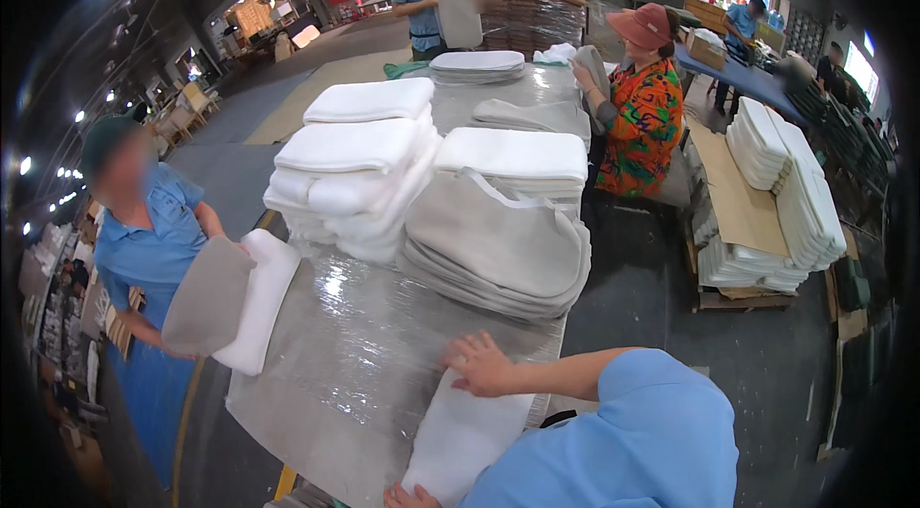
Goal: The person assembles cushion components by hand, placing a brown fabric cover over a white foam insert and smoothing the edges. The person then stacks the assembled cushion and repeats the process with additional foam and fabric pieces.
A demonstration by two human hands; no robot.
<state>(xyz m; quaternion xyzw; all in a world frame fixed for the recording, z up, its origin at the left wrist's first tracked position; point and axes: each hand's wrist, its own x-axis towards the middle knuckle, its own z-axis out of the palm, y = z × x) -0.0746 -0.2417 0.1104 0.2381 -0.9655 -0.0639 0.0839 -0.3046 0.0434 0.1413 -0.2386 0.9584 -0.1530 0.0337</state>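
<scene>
A white padded cushion (458, 436) lies on the plastic-covered table right in front of me. My right hand (476, 364) rests on its far end, fingers spread and palm down. At the near end my left hand (412, 496) touches the cushion's corner; its fingers look stretched out, and the bottom edge of the picture cuts off part of the hand. Beyond my right hand sits a stack of grey fabric covers (494, 244), with a white strip along the top one's opening. Behind that lie more white cushions (513, 153).
A tall pile of white cushions (350, 149) stands mid-table. At left, a co-worker holds a grey cover (208, 297) beside a white cushion (264, 302). Another in a patterned shirt (642, 134) stands at the table's far right. A pallet of white cushions (810, 211) is at right.
</scene>
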